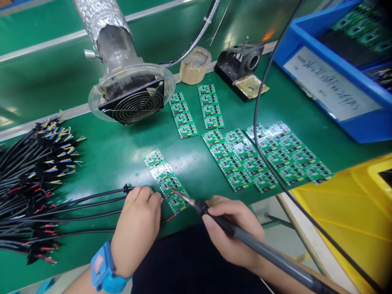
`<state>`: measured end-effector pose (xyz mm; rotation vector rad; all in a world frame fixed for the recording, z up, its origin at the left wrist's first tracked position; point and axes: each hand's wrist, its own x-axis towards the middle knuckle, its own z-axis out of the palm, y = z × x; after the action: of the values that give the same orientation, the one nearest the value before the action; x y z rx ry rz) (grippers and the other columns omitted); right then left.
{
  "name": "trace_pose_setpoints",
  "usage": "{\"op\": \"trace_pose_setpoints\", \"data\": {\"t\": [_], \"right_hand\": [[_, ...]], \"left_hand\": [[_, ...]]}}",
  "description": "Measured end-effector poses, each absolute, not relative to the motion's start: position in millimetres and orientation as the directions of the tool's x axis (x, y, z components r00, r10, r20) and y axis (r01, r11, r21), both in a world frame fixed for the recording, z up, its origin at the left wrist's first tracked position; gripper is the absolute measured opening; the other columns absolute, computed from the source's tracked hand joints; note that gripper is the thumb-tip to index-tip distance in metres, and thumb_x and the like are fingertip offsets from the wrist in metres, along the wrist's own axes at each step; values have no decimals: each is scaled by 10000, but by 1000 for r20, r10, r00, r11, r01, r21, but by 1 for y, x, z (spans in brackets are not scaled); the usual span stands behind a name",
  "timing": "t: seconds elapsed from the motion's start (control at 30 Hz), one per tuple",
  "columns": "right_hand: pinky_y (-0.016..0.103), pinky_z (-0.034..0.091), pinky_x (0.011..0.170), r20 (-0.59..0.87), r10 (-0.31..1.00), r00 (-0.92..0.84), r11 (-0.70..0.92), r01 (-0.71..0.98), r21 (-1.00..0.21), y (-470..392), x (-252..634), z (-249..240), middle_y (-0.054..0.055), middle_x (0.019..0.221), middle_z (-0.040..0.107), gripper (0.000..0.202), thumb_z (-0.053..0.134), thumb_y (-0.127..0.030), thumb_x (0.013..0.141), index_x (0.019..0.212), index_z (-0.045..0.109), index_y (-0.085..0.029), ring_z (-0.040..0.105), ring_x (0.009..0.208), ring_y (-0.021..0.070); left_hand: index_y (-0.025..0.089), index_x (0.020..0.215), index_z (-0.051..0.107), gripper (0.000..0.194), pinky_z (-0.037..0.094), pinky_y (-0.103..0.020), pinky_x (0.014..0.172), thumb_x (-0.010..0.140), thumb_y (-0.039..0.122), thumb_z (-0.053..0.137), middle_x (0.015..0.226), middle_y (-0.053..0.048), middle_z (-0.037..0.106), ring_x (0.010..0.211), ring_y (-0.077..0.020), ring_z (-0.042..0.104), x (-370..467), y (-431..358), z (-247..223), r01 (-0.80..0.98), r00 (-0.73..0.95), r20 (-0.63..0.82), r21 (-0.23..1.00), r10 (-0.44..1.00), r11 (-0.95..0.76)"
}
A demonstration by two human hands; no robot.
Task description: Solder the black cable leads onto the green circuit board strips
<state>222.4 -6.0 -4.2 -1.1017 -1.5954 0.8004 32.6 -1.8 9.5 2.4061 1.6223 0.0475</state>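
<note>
My right hand point(234, 232) is wrapped round a soldering iron point(260, 244), its metal tip over the near half of a strip of green circuit boards point(159, 171). Whether the tip touches the strip I cannot tell. My left hand point(139, 222), wearing a blue wristband, is closed at the strip's left edge. Its fingers pinch the end of a black cable point(94, 200), mostly hidden beneath them. A short red wire point(170, 218) pokes out by the strip's near end. Several black cables run leftward from under this hand.
Bundled cables point(33, 192) with bare coloured ends lie at left. A fan-fronted fume extractor point(134, 102) hangs overhead. More board strips point(239, 157), a tape roll point(195, 67), an iron stand point(237, 65) and a blue bin point(333, 87) lie beyond. The iron's cord point(260, 94) crosses the right side.
</note>
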Motion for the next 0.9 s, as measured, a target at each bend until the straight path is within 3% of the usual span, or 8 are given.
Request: {"op": "trace_pose_setpoints", "data": {"t": [0.13, 0.37, 0.53, 0.63, 0.77, 0.9], "right_hand": [[243, 490, 546, 314, 949, -14, 309, 235, -922, -3, 214, -17, -6, 707, 539, 223, 575, -75, 742, 894, 503, -221, 580, 629, 125], [241, 471, 540, 329, 943, -45, 332, 170, -928, -4, 211, -26, -9, 716, 521, 269, 566, -45, 744, 942, 506, -218, 565, 625, 123], [235, 480, 550, 359, 932, -51, 363, 179, -915, -11, 217, -22, -11, 695, 518, 296, 546, -18, 733, 951, 511, -214, 561, 617, 121], [241, 489, 558, 360, 931, -53, 364, 168, -916, -13, 218, -22, -5, 705, 523, 303, 543, -18, 729, 954, 506, -218, 571, 636, 129], [251, 510, 585, 381, 922, -64, 386, 160, -908, -10, 215, -19, 2, 723, 537, 305, 545, -22, 717, 945, 503, -220, 579, 650, 130], [250, 540, 596, 380, 918, -112, 394, 151, -907, -6, 211, -13, -4, 695, 547, 303, 538, -6, 702, 920, 504, -214, 582, 609, 116]], "left_hand": [[144, 913, 608, 173, 447, -395, 705, 848, 105, 452, 750, -48, 483, 748, -208, 458, 32, 0, 11, 913, 400, -152, 151, 904, -379], [130, 943, 599, 178, 455, -416, 744, 811, 66, 498, 826, -72, 523, 800, -228, 461, 33, -12, 8, 898, 440, -126, 89, 889, -432], [142, 1004, 570, 170, 457, -362, 785, 850, 125, 501, 913, -68, 551, 853, -195, 499, 21, -21, 5, 865, 412, 63, 288, 909, -412], [152, 995, 593, 169, 445, -364, 780, 833, 186, 559, 931, -72, 554, 863, -200, 510, 7, -14, 6, 919, 255, 196, 256, 947, -301], [173, 917, 642, 134, 442, -374, 733, 829, 241, 568, 860, -59, 556, 807, -205, 502, -1, 0, 5, 939, 260, 132, 195, 957, -282], [172, 892, 631, 126, 462, -348, 754, 850, 247, 539, 886, -51, 561, 831, -184, 533, 2, 3, 1, 902, 222, 155, 343, 962, -264]]}}
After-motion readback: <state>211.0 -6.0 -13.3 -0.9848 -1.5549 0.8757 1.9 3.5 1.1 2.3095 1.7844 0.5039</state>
